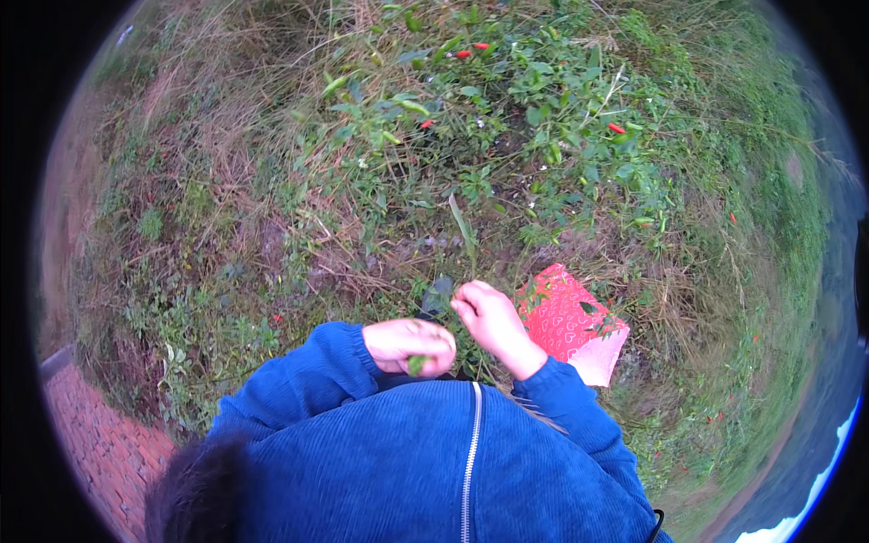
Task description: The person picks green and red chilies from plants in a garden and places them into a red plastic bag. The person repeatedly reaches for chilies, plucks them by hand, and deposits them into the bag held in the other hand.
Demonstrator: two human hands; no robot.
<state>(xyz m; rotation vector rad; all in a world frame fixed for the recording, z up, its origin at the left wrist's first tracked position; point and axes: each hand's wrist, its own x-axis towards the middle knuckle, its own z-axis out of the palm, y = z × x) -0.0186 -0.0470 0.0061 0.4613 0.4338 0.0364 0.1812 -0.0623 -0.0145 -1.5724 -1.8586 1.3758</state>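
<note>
Head view is looking down on two hands working before a blue jacket [389, 452], over weeds [149, 222]. The left hand [410, 345] is holding a small green piece [416, 365] between thumb and fingers, leaf or pepper being too hard to tell. The right hand [493, 328] is sitting just beside it, its fingers bent inward; whether it is gripping anything, I cannot tell. A heart-patterned red bag [554, 321] is lying near it, on the right, with sprigs [588, 308] crossing in front. Red peppers [616, 128] and green peppers [414, 107] are hanging farther off. Loosening fingers could be dropping the green piece into the weeds, where matching colour would be hiding it. A hard tug on the plants could be snapping their stems, and a sleeve brushing the bag could be shifting it, since nothing visible is pinning it.
</note>
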